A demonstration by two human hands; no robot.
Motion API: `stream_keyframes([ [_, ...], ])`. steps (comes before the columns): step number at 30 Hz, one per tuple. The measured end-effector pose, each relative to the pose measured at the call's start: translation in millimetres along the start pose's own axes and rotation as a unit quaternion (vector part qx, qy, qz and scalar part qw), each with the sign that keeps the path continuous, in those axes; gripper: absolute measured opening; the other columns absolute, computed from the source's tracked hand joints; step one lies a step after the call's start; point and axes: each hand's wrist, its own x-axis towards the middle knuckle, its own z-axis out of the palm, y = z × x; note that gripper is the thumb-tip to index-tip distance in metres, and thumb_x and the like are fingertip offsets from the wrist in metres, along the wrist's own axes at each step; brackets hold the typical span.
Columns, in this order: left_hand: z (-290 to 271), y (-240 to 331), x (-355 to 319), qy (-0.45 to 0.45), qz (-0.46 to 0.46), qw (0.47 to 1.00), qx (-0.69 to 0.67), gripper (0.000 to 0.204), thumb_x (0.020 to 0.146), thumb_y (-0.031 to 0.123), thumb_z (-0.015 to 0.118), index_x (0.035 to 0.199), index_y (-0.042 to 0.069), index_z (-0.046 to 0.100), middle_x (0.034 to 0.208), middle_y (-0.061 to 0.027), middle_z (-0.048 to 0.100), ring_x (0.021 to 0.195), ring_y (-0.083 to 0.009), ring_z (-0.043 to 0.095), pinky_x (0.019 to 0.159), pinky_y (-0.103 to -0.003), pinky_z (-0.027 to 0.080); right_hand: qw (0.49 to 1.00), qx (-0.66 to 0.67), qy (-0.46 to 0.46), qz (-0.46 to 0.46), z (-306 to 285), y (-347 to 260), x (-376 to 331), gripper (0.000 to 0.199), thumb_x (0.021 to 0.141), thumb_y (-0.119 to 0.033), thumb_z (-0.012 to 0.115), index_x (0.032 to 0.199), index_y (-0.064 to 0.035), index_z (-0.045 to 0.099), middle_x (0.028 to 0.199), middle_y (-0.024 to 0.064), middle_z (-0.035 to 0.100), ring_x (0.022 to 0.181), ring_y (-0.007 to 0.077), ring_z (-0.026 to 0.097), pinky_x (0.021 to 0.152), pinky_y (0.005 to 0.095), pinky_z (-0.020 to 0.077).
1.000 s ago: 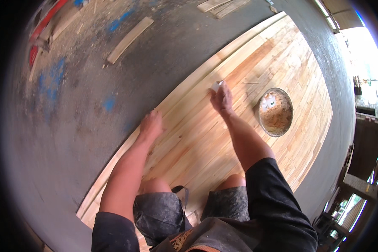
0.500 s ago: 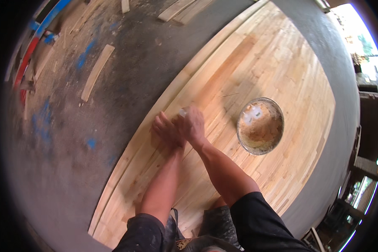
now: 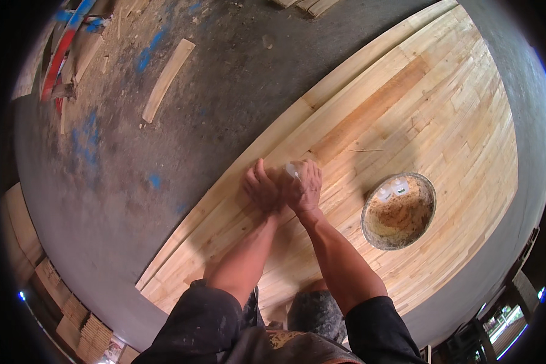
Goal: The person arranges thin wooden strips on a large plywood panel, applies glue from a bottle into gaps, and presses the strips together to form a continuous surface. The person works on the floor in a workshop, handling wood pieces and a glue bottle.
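Observation:
A large panel of pale wooden strips [image 3: 467, 127] lies on the floor beneath both my hands. My left hand [image 3: 262, 189] is low over the panel near its left edge, fingers spread and slightly blurred. Right beside it, my right hand [image 3: 306, 187] closes around a small whitish object, probably a plastic bottle [image 3: 293, 171]; most of it is hidden by the fingers. To the right stands a round metal bowl [image 3: 431, 213] on the panel. Brown sawdust-like powder [image 3: 400, 212] and small white bottles [image 3: 392, 189] are inside it.
One darker brown strip [image 3: 370, 109] runs through the panel ahead of my hands. A thin sliver [image 3: 366, 150] rests on the wood. Leftward, the grey floor [image 3: 224, 115] carries a loose wooden piece [image 3: 168, 79], shavings and blue stains. Stacked wood [image 3: 91, 333] stands at lower left.
The whole view has shifted, so panel, bowl and hands appear farther right. My hands stay close together over about the same part of the panel; the whitish object shows more in my right hand.

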Motion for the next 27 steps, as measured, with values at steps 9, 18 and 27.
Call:
stream_keyframes([
  [9,-1.5,11.3,4.1,0.020,0.006,0.999,0.029,0.060,0.098,0.038,0.080,0.148,0.013,0.059,0.138,-0.0179,0.059,0.124,-0.0408,0.058,0.101,-0.058,0.045,0.981,0.060,-0.070,0.171,-72.0,-26.4,-3.4,0.029,0.092,-0.012,0.086,0.115,-0.0029,0.072,0.105,0.0178,0.072,0.097,0.0404,0.069,0.086,0.0487,0.0539],
  [18,3.4,7.5,3.4,0.049,0.023,0.997,0.048,0.053,0.102,0.040,0.074,0.147,0.015,0.059,0.130,-0.0175,0.062,0.118,-0.0398,0.059,0.096,-0.059,0.046,0.994,-0.094,-0.021,0.044,-217.4,32.1,-82.8,0.034,0.092,-0.017,0.090,0.117,-0.0038,0.072,0.105,0.0158,0.074,0.098,0.0373,0.070,0.088,0.0495,0.0523],
  [27,7.9,4.5,1.0,0.038,0.029,0.997,0.061,0.053,0.105,0.044,0.070,0.146,0.011,0.062,0.134,-0.0185,0.061,0.122,-0.0415,0.057,0.100,-0.059,0.044,0.938,-0.331,0.072,-0.071,-309.9,141.2,44.2,0.034,0.094,-0.023,0.090,0.119,-0.0085,0.074,0.114,0.0093,0.078,0.113,0.0365,0.069,0.099,0.0521,0.0484],
])
